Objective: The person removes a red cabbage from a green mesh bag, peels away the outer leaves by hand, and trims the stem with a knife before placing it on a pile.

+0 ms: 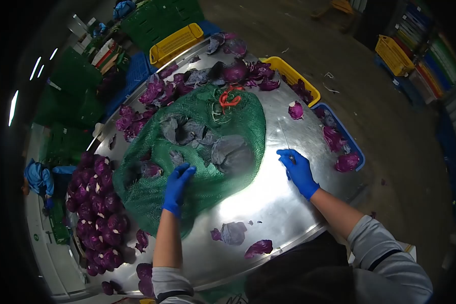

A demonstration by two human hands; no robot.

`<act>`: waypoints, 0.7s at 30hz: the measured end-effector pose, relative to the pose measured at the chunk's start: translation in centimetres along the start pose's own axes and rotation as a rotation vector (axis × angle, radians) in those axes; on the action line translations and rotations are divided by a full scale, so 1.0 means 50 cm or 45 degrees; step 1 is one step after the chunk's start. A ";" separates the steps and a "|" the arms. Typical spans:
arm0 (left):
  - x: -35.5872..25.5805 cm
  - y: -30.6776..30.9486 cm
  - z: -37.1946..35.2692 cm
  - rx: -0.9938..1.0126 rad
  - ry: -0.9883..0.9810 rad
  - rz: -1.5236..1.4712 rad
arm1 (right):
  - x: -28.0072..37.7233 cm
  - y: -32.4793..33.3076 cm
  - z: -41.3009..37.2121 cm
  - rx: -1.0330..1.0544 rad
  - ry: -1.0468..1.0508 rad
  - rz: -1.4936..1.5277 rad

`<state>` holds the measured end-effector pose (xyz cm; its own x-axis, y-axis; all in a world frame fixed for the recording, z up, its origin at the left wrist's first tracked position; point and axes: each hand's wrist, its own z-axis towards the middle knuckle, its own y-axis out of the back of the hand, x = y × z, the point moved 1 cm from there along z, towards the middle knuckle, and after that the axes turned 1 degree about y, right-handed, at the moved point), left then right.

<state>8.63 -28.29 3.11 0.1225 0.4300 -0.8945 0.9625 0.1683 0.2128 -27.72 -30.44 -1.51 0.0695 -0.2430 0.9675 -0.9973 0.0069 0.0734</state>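
My right hand [300,173], in a blue glove, is closed around a thin knife [285,133] whose narrow blade points away from me over the bare metal. The knife's handle is hidden in the fist. My left hand [178,188], also gloved in blue, hovers at the near part of a green mesh bag [202,195], fingers loosely apart and holding nothing I can see. Loose grey-purple cabbage leaves [233,154] and a red cabbage [151,169] show at the bag. A red tie [230,98] lies at its far end.
Piled red cabbages [99,213] cover the table's left side. Purple leaves [159,91] lie along the far edge. A yellow crate [301,83] and a blue crate [357,144] with leaves stand at the right edge. A co-worker [39,177] is at far left.
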 end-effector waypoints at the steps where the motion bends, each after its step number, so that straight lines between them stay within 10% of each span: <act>1: 0.007 -0.025 0.008 0.006 0.009 -0.006 | 0.018 -0.013 0.019 0.019 0.041 -0.037; 7: 0.023 -0.133 0.070 0.054 -0.010 -0.187 | -0.007 -0.146 0.149 0.290 0.478 0.073; 11: 0.101 -0.150 0.091 0.063 -0.028 -0.346 | -0.004 -0.184 0.144 0.407 0.379 -0.416; 14: 0.063 -0.168 0.024 0.030 0.031 -0.535 | -0.001 -0.175 0.132 0.787 -0.508 -0.086; 21: 0.012 -0.200 -0.167 0.007 -0.268 -0.739 | 0.009 -0.102 -0.044 0.656 -0.227 0.172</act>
<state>-2.95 -22.30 3.74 -0.3767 0.0852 -0.9224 0.8879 0.3172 -0.3333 -22.54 -28.44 -0.90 -0.0205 -0.4332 0.9011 -0.8833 -0.4144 -0.2193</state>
